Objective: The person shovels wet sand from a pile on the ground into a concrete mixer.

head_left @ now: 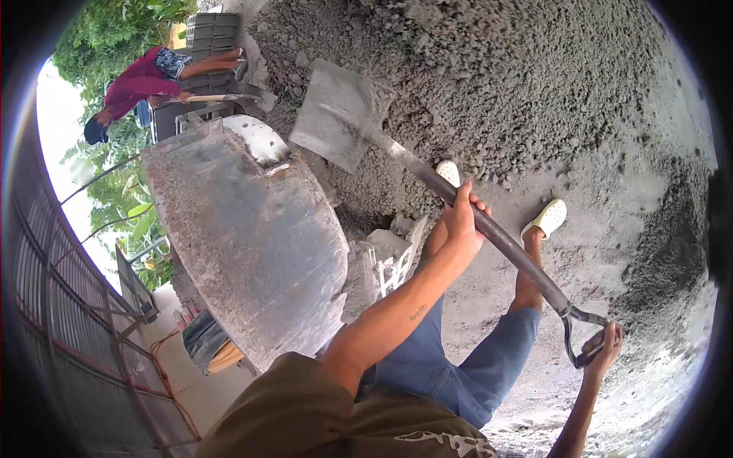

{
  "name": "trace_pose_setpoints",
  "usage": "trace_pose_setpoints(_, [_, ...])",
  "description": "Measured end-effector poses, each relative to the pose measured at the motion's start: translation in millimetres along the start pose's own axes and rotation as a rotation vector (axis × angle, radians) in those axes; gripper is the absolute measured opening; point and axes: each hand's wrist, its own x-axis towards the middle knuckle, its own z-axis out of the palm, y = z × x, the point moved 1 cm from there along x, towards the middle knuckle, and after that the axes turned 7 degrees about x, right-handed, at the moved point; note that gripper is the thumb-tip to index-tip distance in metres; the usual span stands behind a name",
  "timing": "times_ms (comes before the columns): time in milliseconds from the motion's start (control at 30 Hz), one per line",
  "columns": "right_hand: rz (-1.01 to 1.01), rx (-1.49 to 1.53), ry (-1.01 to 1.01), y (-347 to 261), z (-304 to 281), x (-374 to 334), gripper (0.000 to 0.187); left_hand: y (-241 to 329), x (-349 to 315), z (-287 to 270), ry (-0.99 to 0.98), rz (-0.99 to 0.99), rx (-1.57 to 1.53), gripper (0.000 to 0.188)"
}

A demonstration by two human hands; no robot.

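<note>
You grip one long shovel with a dark shaft and square grey metal blade (513, 248), its blade at far left beside one large, rust-stained grey drum (252, 221) and one grey gravelly mound (519, 84). Your left hand (461, 219) wraps mid-shaft, arm stretched forward; your right hand (605, 349) clasps the D-shaped end, near right. Your two pale clogs (550, 214) stand apart. Farther left, one co-worker in maroon (141, 80) holds one wooden-handled tool (212, 98).

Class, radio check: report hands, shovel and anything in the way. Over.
Left hand gripping shovel mid-shaft; right hand on its end handle. Blade over grey gravel. Metal drum beside blade, possibly in the way; contact unclear.
</note>
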Motion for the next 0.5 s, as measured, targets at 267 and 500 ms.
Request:
trace_pose_setpoints(267, [-0.183, -0.28, -0.012, -54, 28, -93, 0.029, -42, 57, -74, 0.143, -0.4, -0.083, 0.032])
trace_pose_setpoints(500, [-0.104, -0.406, -0.555, 101, 476, -44, 0.025, 252, 401, -227, 0.141, -0.168, 0.033, 0.032])
